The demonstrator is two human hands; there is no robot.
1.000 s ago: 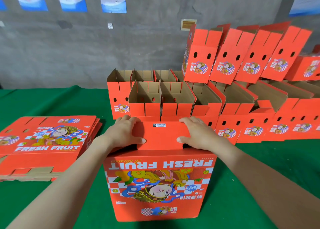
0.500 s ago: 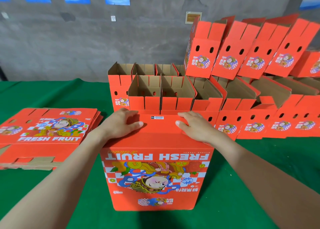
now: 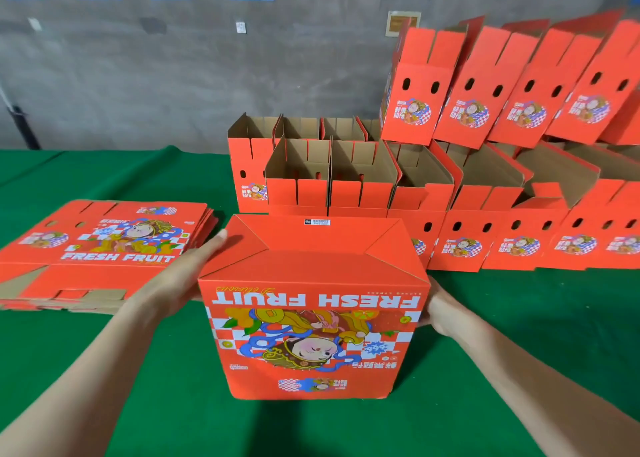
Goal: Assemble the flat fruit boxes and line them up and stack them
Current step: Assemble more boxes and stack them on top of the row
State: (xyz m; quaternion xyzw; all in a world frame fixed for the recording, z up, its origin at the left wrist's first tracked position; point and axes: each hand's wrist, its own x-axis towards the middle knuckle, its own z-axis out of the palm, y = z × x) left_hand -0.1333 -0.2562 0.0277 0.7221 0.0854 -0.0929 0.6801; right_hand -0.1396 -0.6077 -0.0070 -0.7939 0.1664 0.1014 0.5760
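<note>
A red fruit box stands upside down on the green table, its "FRESH FRUIT" print inverted and its folded bottom flaps closed on top. My left hand presses flat against the box's left side. My right hand holds the right side near the front corner; its fingers are partly hidden behind the box. A stack of flat, unfolded boxes lies to the left.
Rows of assembled open boxes stand behind the held box and run to the right. A second tier of boxes leans on top of them against the grey wall. Bare green cloth lies to the near left and near right.
Both hands have left the top flaps and moved down to the box's left and right sides. The bottom flaps now lie flat and closed.
</note>
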